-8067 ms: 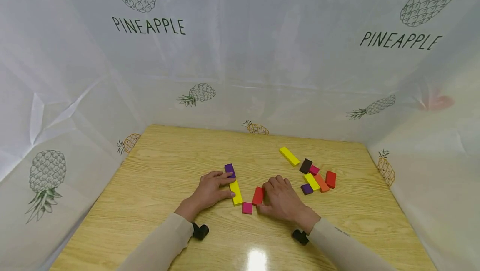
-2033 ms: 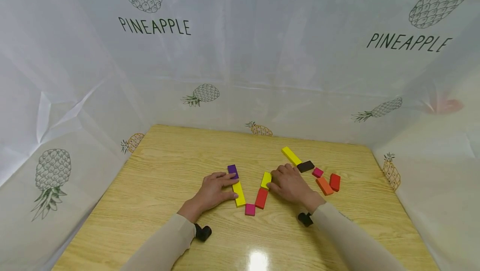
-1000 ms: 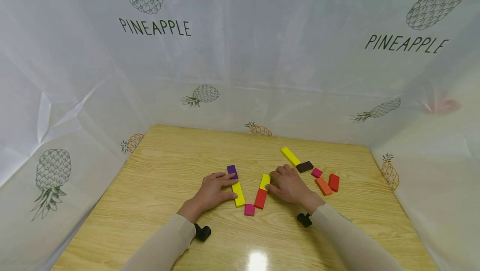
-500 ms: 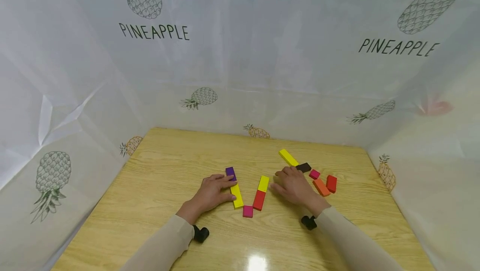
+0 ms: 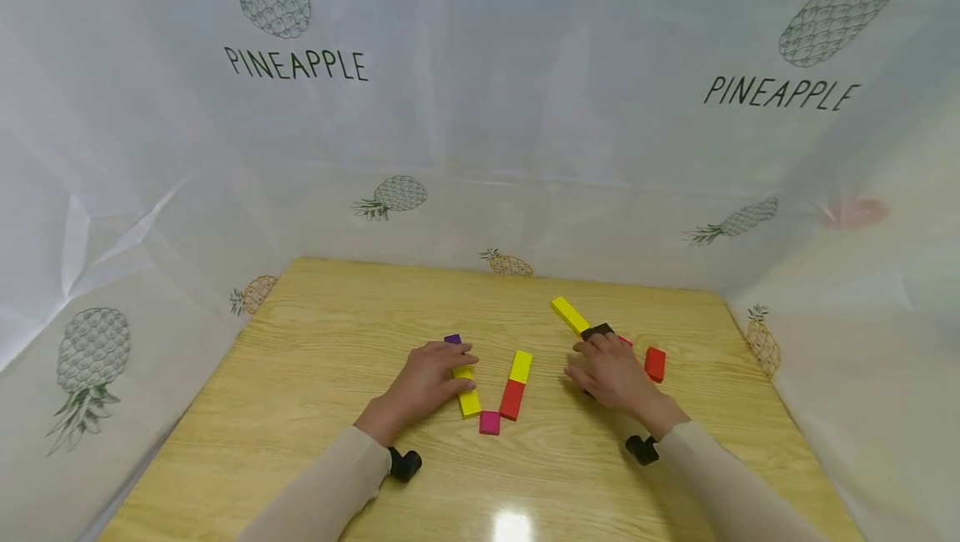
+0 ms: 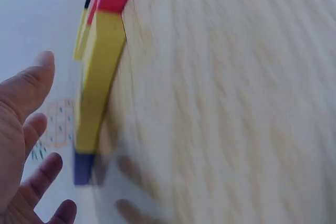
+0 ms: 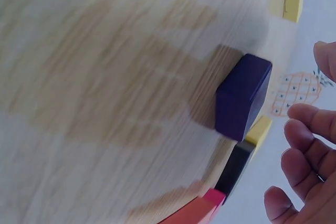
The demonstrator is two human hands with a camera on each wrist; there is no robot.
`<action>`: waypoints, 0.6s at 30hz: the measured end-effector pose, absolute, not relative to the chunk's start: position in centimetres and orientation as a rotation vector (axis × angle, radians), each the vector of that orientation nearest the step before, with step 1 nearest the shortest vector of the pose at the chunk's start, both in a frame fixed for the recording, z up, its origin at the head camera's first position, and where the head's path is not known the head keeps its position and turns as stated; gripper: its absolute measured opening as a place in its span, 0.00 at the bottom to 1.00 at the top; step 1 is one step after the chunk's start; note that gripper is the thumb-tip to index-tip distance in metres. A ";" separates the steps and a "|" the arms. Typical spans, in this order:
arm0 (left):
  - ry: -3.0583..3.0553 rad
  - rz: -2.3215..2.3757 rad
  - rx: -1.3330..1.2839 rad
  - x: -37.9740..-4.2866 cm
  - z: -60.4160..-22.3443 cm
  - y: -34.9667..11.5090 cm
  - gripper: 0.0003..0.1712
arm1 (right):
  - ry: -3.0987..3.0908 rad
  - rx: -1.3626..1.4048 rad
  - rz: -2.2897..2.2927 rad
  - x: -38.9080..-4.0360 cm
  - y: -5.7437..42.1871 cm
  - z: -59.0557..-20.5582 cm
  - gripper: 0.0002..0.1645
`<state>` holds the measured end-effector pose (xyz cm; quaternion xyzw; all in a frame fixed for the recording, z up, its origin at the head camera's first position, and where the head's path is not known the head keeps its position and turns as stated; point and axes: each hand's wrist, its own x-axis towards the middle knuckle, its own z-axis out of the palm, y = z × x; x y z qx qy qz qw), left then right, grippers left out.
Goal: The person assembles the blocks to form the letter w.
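Observation:
My left hand [image 5: 423, 379] hovers over a long yellow block [image 5: 469, 403] and a purple block [image 5: 453, 339] laid end to end. In the left wrist view its fingers are spread, apart from the yellow block [image 6: 100, 77]. A pink square block [image 5: 490, 422] lies at the near end of that row. From there a red block [image 5: 512, 400] and a short yellow block [image 5: 521, 367] slant away. To their right, my right hand [image 5: 615, 375] hangs with loosely bent fingers over another purple block [image 7: 244, 98], mostly hidden in the head view. Nothing is between its fingers.
Beyond the right hand lie a black block [image 5: 597, 331] and a long yellow block [image 5: 569, 314]. An orange block [image 7: 186, 213] and a pink one [image 5: 625, 342] are partly covered by the hand. A red block [image 5: 656, 364] sits farther right. White pineapple-print sheeting surrounds the wooden table [image 5: 360, 300].
The short yellow block now continues the red one, and my right hand has let it go and moved right over the loose purple block. The left hand has lifted a little.

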<state>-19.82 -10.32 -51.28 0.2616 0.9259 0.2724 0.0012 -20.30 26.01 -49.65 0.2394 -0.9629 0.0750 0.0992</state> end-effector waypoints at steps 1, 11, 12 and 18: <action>2.900 0.842 0.851 -19.9 -51.0 -9.9 0.26 | -2.852 0.700 0.228 -20.2 26.2 -49.6 0.27; 2.794 0.529 1.117 -21.2 -49.5 -4.8 0.30 | -2.889 0.624 0.245 -18.9 28.1 -49.4 0.26; 2.780 0.507 1.128 -21.4 -49.5 -4.4 0.30 | -2.888 0.622 0.242 -18.7 28.3 -49.4 0.26; 2.727 0.427 1.184 -22.0 -49.6 -3.0 0.32 | -2.886 0.606 0.239 -18.0 29.4 -49.2 0.26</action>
